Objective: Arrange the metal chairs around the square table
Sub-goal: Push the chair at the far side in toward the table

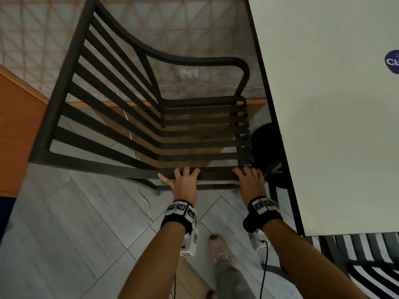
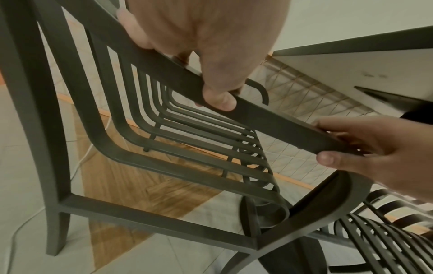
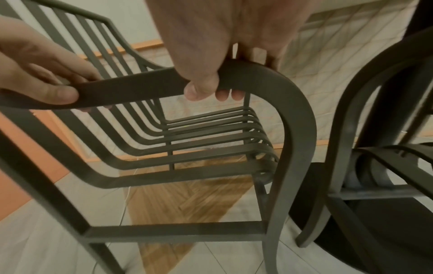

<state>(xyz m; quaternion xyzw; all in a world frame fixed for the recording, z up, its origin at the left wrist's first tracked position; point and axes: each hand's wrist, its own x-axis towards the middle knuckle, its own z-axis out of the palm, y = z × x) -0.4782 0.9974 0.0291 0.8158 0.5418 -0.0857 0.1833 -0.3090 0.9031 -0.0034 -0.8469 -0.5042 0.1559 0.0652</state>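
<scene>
A dark slatted metal chair (image 1: 194, 145) stands on the floor left of the white square table (image 1: 334, 126), its seat front toward the table and its backrest to the left. Both hands hold its near armrest (image 2: 269, 118). My left hand (image 1: 183, 180) grips the rail's middle, thumb underneath (image 2: 220, 100). My right hand (image 1: 250, 180) grips the rail's rounded front end (image 3: 257, 77) beside the table edge. A second slatted chair (image 1: 367, 255) sits at the table's near side, partly under the top.
The table's black round base (image 1: 265, 143) lies just beyond the chair's front leg. A white cable (image 1: 149, 212) trails over the tiled floor under the chair. An orange panel (image 1: 19, 126) stands at the left. My foot (image 1: 220, 251) is below my arms.
</scene>
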